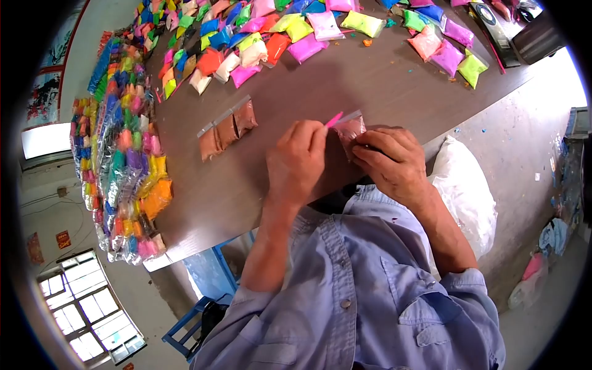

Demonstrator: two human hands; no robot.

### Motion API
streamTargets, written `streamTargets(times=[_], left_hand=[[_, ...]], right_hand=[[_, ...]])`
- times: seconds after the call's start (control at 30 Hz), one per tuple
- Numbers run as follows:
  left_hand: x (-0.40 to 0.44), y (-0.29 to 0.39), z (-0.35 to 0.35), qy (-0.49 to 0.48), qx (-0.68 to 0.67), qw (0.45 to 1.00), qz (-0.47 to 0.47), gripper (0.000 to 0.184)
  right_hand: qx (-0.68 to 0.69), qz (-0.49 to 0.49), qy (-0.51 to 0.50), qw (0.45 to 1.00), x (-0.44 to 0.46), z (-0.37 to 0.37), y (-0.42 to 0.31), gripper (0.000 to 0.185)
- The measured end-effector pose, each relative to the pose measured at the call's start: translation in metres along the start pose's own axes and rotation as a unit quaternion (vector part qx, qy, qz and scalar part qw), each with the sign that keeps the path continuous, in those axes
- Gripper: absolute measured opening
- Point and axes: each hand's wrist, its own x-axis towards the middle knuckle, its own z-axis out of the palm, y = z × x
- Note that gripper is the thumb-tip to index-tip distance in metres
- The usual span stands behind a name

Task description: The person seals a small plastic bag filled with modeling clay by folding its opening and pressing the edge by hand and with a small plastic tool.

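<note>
My left hand [298, 157] is closed, with a slim bright pink stick [333, 119] showing at its fingertips. Beside it, my right hand [394, 160] pinches a small clear packet [350, 129] with brownish-pink contents. The stick's tip lies close to the packet's upper edge; I cannot tell whether they touch. To the left of my hands, a strip of joined clear packets [227, 131] filled with brown material lies flat on the brown table [290, 86].
Many small colourful packets [308, 46] are spread along the table's far side. Bundled strips of coloured packets [126, 160] pile up at the left edge. A dark cylindrical container [539, 38] stands at the far right. A white plastic bag [465, 194] sits beyond the table's right edge.
</note>
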Motion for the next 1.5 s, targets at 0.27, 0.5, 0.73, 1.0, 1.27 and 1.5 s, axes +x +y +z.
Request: streamTargets(times=[0.27,0.5,0.73,1.0,1.27,1.5], left_hand=[[-0.016,0.011,-0.008,0.038,-0.143,0.984,-0.098,0.005],[-0.018,0.026,0.020,0.027,-0.174,0.983,-0.057,0.009],[-0.014,0.031,0.028,0.001,-0.141,0.990,-0.006,0.006],[0.008,0.016,0.033,0.008,-0.060,0.998,0.027,0.006],[0.017,0.033,0.019,-0.020,-0.051,0.998,0.040,0.005],[0.040,0.035,0.035,-0.081,-0.039,0.994,0.062,0.003]], right_hand=[[0.072,0.215,0.120,0.966,0.000,0.008,-0.028,0.020],[-0.073,0.252,0.120,0.957,-0.002,-0.011,-0.030,0.018],[-0.089,0.206,0.109,0.968,-0.002,-0.012,-0.015,0.020],[-0.116,0.176,0.094,0.973,-0.002,-0.010,-0.010,0.019],[-0.112,0.181,0.097,0.972,-0.001,-0.010,-0.010,0.018],[-0.116,0.174,0.091,0.974,-0.002,-0.010,-0.008,0.018]])
